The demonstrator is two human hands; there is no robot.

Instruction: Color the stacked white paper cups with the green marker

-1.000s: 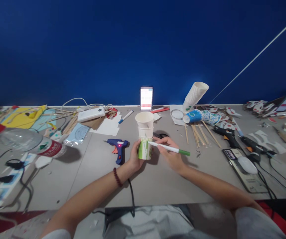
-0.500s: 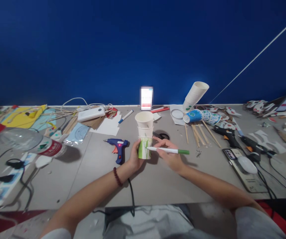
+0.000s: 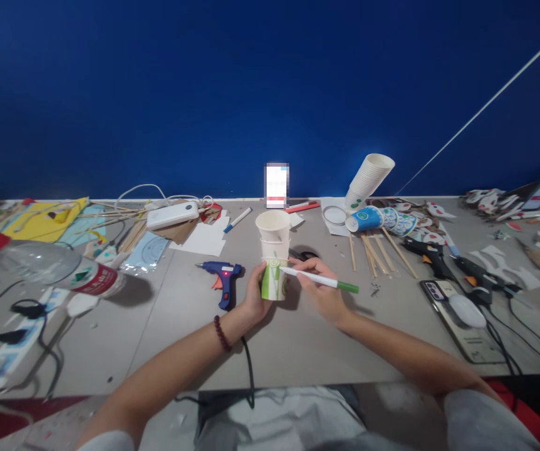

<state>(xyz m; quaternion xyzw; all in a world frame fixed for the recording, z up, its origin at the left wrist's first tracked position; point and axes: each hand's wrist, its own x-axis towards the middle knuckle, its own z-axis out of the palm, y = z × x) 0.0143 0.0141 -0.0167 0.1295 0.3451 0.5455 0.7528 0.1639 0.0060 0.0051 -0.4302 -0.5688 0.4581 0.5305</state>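
Upright in front of me stands a short stack of paper cups (image 3: 274, 250), white above with a green leafy pattern on the lowest one. My left hand (image 3: 255, 297) is wrapped round the lowest cup from its left side. A white marker with a green end (image 3: 319, 278) is pinched in my right hand (image 3: 321, 293). Its tip points left and meets the green pattern near the upper part of that cup; whether it presses on the surface I cannot tell. Behind my right fingers, the dark handles of scissors (image 3: 308, 256) show in part.
A blue glue gun (image 3: 223, 275) lies left of my hands. A water bottle (image 3: 63, 266) and a power strip (image 3: 23, 341) are farther left. Rightward are wooden sticks (image 3: 373, 255), a leaning cup stack (image 3: 368, 180), dark glue guns (image 3: 479, 275) and a phone (image 3: 458, 341). Behind is a blue wall (image 3: 270, 81).
The marker's tip has moved up a little on the cup, and the marker now slants more. My right hand has shifted slightly; my left hand keeps its hold.
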